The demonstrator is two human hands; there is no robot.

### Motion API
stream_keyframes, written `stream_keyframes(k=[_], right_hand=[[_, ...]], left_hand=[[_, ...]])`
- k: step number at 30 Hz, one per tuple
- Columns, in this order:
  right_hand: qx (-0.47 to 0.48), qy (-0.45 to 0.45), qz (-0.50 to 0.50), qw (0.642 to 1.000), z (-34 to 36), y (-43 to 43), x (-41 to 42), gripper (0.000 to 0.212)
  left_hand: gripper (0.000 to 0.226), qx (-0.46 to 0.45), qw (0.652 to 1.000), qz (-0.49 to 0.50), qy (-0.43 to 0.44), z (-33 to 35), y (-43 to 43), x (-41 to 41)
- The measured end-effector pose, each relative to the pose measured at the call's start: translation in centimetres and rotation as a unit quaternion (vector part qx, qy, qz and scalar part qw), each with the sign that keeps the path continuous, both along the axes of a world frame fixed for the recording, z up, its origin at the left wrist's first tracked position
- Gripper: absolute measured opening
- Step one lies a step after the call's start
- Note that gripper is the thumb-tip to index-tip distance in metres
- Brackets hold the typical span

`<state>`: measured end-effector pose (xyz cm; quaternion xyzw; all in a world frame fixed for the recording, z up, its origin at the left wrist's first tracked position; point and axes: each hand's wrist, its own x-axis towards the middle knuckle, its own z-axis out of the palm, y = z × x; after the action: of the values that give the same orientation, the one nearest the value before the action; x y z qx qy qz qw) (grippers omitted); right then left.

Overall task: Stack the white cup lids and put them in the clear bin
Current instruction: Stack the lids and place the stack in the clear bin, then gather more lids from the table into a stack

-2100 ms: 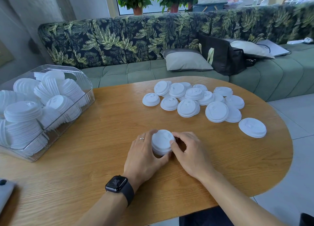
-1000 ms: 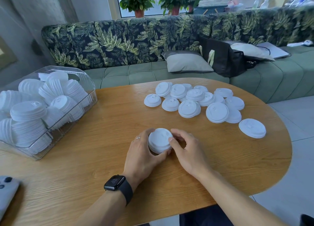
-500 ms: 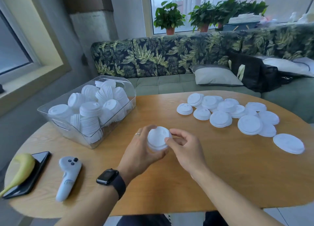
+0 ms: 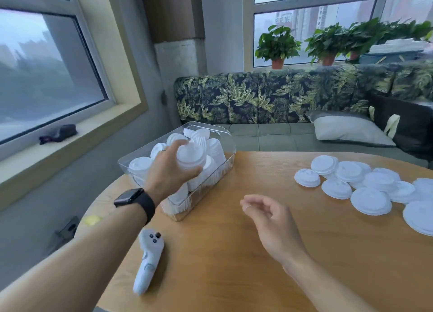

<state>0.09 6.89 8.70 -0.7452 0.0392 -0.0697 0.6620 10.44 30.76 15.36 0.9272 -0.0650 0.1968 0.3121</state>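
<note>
Head view: we are holding a short stack of white cup lids (image 4: 191, 158) in the left hand (image 4: 172, 168), its grip curled round the stack's sides. It is hanging over the clear bin (image 4: 230, 149) at the left of the tabletop (image 4: 234, 265), above the stacks already lying inside. Whether it is touching them, we cannot tell. The right hand (image 4: 274, 227) is hovering over the tabletop, its grip apart, fingers loosely curled and holding nothing. We are judging that the stack should be lowered into a gap among the stored stacks before the fingers release, so the lids are not fanning apart. More loose lids (image 4: 370, 200) are lying well apart, to the right.
</note>
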Motion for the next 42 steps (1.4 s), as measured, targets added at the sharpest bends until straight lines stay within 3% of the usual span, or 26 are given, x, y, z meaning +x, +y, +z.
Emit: stream_keyframes(k=[7, 20, 23, 27, 31, 37, 42], right_hand=[[-0.018, 0.009, -0.009, 1.0, -1.3, 0.2, 1.9, 0.006], [-0.039, 0.013, 0.004, 0.999, -2.1, 1.6, 3.4, 0.007], [-0.041, 0.009, 0.001, 0.999, -2.0, 1.6, 3.4, 0.007], [-0.035, -0.001, -0.009, 0.999, -2.0, 1.1, 3.3, 0.007], [-0.048, -0.006, -0.021, 0.999, -2.8, -0.1, 2.9, 0.012], [-0.168, 0.025, -0.07, 0.983, -5.9, -6.9, 0.8, 0.016], [-0.396, 0.002, -0.098, 0.913, -8.8, -15.1, -1.7, 0.021]], left_hand=[[0.077, 0.061, 0.995, 0.058, 0.054, -0.4, 2.6, 5.3], [0.059, 0.108, 0.983, 0.062, 0.132, -1.2, 2.8, 6.4], [0.055, 0.086, 0.991, 0.079, 0.07, -1.2, 2.0, 5.7], [0.021, 0.014, 0.994, 0.044, -0.096, -1.6, -1.6, 3.3], [0.009, -0.034, 0.996, -0.042, -0.067, -4.5, -7.2, -0.7], [0.014, 0.035, 0.993, -0.1, 0.044, -11.6, -14.2, -5.4], [0.049, 0.121, 0.979, -0.131, 0.098, -15.6, -17.8, -5.6]])
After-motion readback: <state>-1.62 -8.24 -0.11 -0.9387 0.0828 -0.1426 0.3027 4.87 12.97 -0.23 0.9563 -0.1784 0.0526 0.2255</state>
